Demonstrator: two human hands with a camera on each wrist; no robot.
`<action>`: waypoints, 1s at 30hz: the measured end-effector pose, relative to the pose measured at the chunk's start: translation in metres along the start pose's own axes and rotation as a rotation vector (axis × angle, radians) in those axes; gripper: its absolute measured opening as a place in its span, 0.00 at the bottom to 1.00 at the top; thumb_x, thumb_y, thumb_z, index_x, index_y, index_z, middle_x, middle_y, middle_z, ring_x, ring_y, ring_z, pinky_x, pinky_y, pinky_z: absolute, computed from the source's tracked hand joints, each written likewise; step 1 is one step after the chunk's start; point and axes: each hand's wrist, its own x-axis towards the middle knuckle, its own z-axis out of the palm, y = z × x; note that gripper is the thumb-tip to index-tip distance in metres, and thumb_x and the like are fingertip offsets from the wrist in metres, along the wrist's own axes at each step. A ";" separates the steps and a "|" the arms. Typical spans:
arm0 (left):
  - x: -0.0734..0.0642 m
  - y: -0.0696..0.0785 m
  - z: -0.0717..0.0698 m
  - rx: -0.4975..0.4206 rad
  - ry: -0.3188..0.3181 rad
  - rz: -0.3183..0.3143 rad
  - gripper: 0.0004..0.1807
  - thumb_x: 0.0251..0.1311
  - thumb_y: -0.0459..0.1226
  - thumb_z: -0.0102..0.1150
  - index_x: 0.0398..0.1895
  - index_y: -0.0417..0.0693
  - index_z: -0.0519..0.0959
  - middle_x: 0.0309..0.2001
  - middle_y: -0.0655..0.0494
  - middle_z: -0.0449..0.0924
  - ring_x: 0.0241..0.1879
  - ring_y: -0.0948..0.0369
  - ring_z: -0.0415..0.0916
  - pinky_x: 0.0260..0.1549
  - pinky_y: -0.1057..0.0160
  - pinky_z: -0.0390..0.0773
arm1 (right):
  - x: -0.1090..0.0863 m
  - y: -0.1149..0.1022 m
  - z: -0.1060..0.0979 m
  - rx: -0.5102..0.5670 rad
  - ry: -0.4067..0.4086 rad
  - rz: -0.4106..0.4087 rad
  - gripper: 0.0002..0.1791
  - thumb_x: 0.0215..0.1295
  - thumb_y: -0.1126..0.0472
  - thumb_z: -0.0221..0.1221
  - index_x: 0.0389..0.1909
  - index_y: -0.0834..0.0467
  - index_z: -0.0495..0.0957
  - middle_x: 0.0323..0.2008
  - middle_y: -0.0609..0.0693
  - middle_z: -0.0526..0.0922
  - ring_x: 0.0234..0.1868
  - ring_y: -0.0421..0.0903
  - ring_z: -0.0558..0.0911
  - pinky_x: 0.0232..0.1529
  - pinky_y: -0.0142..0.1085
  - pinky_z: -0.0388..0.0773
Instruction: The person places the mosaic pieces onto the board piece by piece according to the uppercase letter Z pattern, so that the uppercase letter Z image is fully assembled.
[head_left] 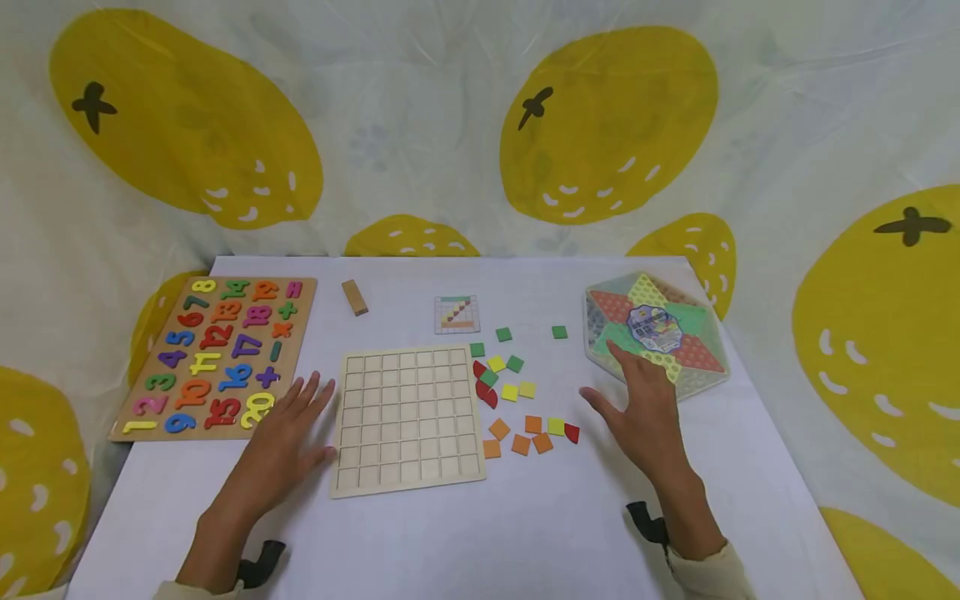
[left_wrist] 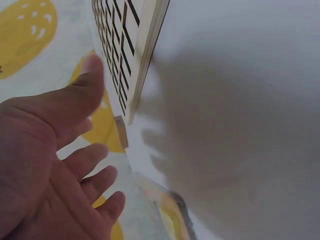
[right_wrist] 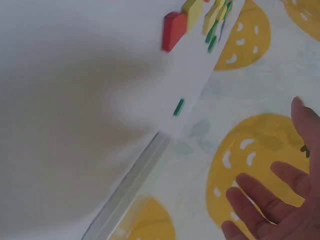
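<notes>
My left hand [head_left: 281,442] hovers with spread fingers at the left edge of a square wooden grid board [head_left: 408,421], holding nothing; the left wrist view shows its palm and loose fingers [left_wrist: 82,160] beside the board's rim. My right hand [head_left: 641,412] is raised with fingers apart, between the loose tiles and the hexagonal star board, also holding nothing. Right of the grid lie several small tiles: green squares [head_left: 503,334], yellow squares [head_left: 510,392], orange squares [head_left: 521,444] and red rounded pieces [head_left: 572,433]. In the right wrist view, a red piece [right_wrist: 173,31] lies away from the fingers.
A number puzzle board [head_left: 225,358] lies at the left. Behind the grid are a small wooden block [head_left: 355,297] and a printed pattern card [head_left: 457,314]. The hexagonal star board [head_left: 652,333] sits at the right, with a fruit-print curtain [head_left: 420,125] behind the table.
</notes>
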 end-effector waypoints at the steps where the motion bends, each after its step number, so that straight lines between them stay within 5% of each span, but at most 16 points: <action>1: -0.002 0.000 0.002 -0.018 -0.022 -0.011 0.58 0.55 0.43 0.81 0.86 0.52 0.56 0.86 0.42 0.52 0.84 0.35 0.47 0.75 0.25 0.58 | 0.002 -0.002 0.003 0.033 0.001 -0.006 0.48 0.59 0.52 0.78 0.79 0.52 0.68 0.69 0.63 0.78 0.69 0.64 0.74 0.67 0.68 0.70; 10: -0.010 0.002 0.016 -0.109 -0.136 -0.108 0.57 0.53 0.36 0.81 0.85 0.52 0.58 0.85 0.47 0.54 0.85 0.35 0.44 0.76 0.24 0.52 | 0.023 -0.026 0.020 0.206 -0.081 -0.026 0.38 0.61 0.54 0.78 0.73 0.48 0.76 0.58 0.56 0.86 0.59 0.55 0.80 0.59 0.55 0.76; 30: -0.012 0.005 0.021 -0.212 -0.166 -0.137 0.53 0.55 0.34 0.78 0.84 0.50 0.60 0.84 0.48 0.54 0.86 0.35 0.38 0.79 0.26 0.45 | 0.090 -0.041 0.065 0.254 -0.283 -0.021 0.28 0.65 0.54 0.75 0.66 0.48 0.82 0.56 0.54 0.88 0.56 0.55 0.84 0.59 0.53 0.85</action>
